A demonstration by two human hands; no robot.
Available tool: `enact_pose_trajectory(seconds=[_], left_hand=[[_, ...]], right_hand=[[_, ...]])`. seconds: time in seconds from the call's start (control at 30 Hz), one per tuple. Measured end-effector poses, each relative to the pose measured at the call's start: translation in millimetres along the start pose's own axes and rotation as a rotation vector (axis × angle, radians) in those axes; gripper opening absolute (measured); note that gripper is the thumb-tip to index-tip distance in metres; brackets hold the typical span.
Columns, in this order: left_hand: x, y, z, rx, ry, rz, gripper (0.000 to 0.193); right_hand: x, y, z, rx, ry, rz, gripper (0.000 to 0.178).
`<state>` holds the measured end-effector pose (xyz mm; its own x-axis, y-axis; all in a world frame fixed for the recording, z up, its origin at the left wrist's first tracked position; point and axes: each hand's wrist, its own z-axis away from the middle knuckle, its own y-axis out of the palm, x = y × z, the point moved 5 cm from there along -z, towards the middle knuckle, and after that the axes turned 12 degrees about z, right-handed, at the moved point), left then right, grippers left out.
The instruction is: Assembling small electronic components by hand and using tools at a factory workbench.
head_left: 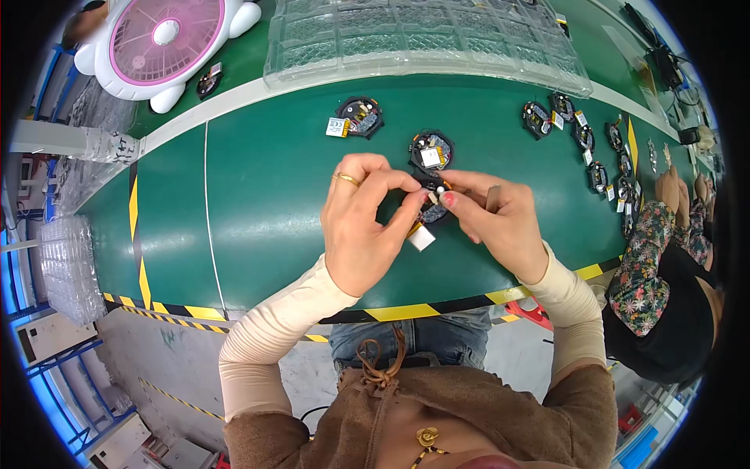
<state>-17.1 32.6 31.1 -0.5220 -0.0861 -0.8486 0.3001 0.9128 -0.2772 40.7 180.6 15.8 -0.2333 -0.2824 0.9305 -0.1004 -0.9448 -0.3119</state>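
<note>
Head view: both hands meet above the green conveyor belt, the left hand and right hand pinching a small round black circuit assembly between closed fingertips, a white battery tab dangling beneath; similar assemblies lie just beyond.

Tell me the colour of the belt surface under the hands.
Dark green belt, edged with yellow-and-black hazard stripes; clearest in the head view.

pink-white fan, clear plastic trays, green belt
</note>
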Motion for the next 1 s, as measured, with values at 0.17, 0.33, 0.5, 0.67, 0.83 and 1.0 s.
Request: enact_pose_trajectory(seconds=[0.17,0.33,0.5,0.67,0.83,1.0], left_hand=[[1,0,2,-0.035,-0.036,0.009,0.016],[-2,3,4,-0.021,-0.007,0.071,0.014],[-5,2,4,-0.018,0.032,0.064,0.015],[-5,3,5,-0.030,0.059,0.074,0.016],[-5,3,6,-0.034,0.071,0.066,0.018],[-7,1,8,-0.058,0.138,0.066,0.020]], right_hand=[[1,5,5,-0.020,-0.102,-0.041,0.023],[13,4,8,-0.079,-0.336,0.141,0.024],[9,5,7,-0.037,-0.182,-0.075,0.025],[8,6,10,-0.044,-0.176,-0.101,0.025],[8,3,12,-0.067,-0.271,-0.007,0.026],[11,4,14,-0.098,-0.228,-0.068,0.026]])
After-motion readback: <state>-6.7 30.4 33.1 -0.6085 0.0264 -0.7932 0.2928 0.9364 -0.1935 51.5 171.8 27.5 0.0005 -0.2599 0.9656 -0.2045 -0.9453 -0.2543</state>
